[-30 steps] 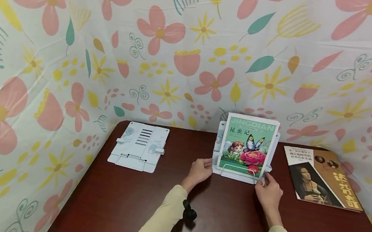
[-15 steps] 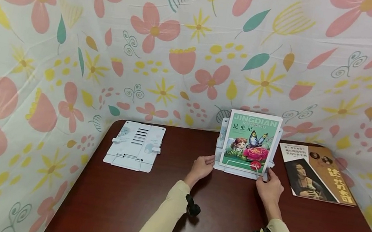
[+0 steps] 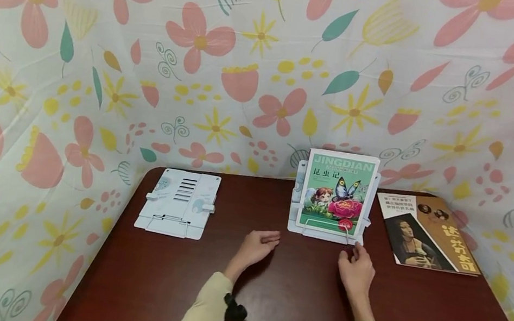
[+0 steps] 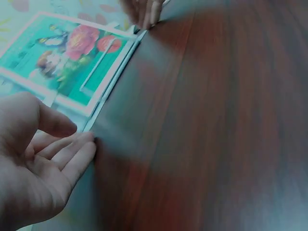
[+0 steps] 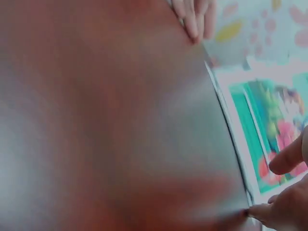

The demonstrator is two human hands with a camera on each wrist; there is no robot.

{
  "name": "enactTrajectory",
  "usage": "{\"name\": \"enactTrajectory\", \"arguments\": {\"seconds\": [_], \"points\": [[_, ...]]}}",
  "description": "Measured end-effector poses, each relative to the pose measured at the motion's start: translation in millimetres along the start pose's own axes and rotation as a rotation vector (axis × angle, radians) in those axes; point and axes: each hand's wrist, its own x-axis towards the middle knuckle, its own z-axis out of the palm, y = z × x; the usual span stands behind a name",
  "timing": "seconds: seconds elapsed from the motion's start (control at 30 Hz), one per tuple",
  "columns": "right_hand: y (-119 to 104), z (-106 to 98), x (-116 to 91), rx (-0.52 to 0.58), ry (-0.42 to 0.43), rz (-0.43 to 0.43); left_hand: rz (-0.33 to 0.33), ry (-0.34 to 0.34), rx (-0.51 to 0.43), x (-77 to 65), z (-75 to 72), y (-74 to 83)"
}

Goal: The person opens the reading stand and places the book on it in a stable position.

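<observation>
The left hand lets go, and the book stands by itself

We see the left hand (image 3: 254, 249) come away from the lower left corner of the upright white printed book stand (image 3: 293, 224). Half a second ago its fingers met that corner; now they lie just beside it, extended and holding nothing. The right hand (image 3: 357, 272) lags behind: its fingertips are at the lower right corner, with a gap between thumb and forefinger. We see no grip there, though we cannot tell whether a fingertip touches the edge.

The green-covered paperback with a butterfly and a pink flower (image 3: 332, 185) leans on that stand, toward the back of the glossy red-brown wooden table (image 3: 288, 291), and stays upright as the hands loosen. We take that to mean the support carries it alone — placing this book looks nearly finished, in our judgement.

Around it, nothing else appears touched. The second white book stand, folded flat (image 3: 176, 205), lies to the left, and the large brown-and-white book with a portrait on its cover (image 3: 426, 234) lies to the right — both well apart from the hands.
</observation>
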Motion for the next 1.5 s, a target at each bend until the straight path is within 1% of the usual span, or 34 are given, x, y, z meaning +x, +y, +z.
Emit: {"name": "enactTrajectory", "arguments": {"seconds": [0.07,0.17,0.2,0.27,0.33,0.4,0.43,0.5,0.57,0.63,0.67,0.73,0.8,0.83,0.93,1.0,1.07,1.23,1.37,1.5], "points": [[-8,12,-16,0.04,-0.005,-0.038,-0.021,0.003,-0.096,-9.5,-19.5,-9.5],[-19,34,-34,0.07,-0.053,-0.098,-0.068,0.037,-0.232,-23.9,-49.4,-24.7],[-23,41,-39,0.072,-0.074,-0.113,-0.084,0.052,-0.248,-29.3,-58.9,-28.1],[-32,55,-45,0.076,-0.127,-0.127,-0.096,0.079,-0.252,-39.5,-76.2,-34.0],[-39,69,-49,0.098,-0.173,-0.128,-0.097,0.1,-0.253,-47.5,-91.1,-39.1],[-48,84,-51,0.13,-0.214,-0.123,-0.074,0.152,-0.268,-53.2,-104.3,-43.8],[-52,91,-51,0.144,-0.231,-0.128,-0.056,0.192,-0.284,-55.7,-110.9,-45.6],[-61,105,-51,0.182,-0.275,-0.12,-0.017,0.31,-0.327,-59.6,-125.8,-49.7],[-71,117,-52,0.214,-0.325,-0.105,0.017,0.462,-0.37,-63.7,-144.1,-50.8],[-81,129,-54,0.24,-0.366,-0.086,0.037,0.604,-0.394,-68.4,-164.7,-51.3],[-85,134,-56,0.253,-0.387,-0.069,0.04,0.666,-0.395,-70.7,-175.7,-52.2],[-92,145,-60,0.265,-0.411,-0.062,0.025,0.762,-0.379,-75.6,-196.6,-53.5],[-100,157,-65,0.281,-0.431,-0.06,-0.008,0.826,-0.343,-79.5,-215.6,-56.9],[-104,163,-68,0.287,-0.44,-0.061,-0.038,0.848,-0.31,-81.6,-223.8,-58.9],[-116,179,-78,0.31,-0.476,-0.053,-0.148,0.888,-0.2,-87.6,-242.7,-65.1],[-124,189,-84,0.32,-0.5,-0.046,-0.214,0.887,-0.144,-91.1,-251.6,-69.0],[-131,196,-89,0.324,-0.517,-0.046,-0.253,0.872,-0.129,-92.0,-256.7,-72.6],[-143,208,-99,0.328,-0.558,-0.052,-0.273,0.838,-0.131,-90.1,-265.7,-75.7],[-151,213,-104,0.288,-0.626,-0.015,-0.284,0.798,-0.106,-87.5,-270.6,-76.7],[-157,218,-106,0.268,-0.714,0.014,-0.295,0.764,-0.081,-83.0,-275.6,-79.0]]}}
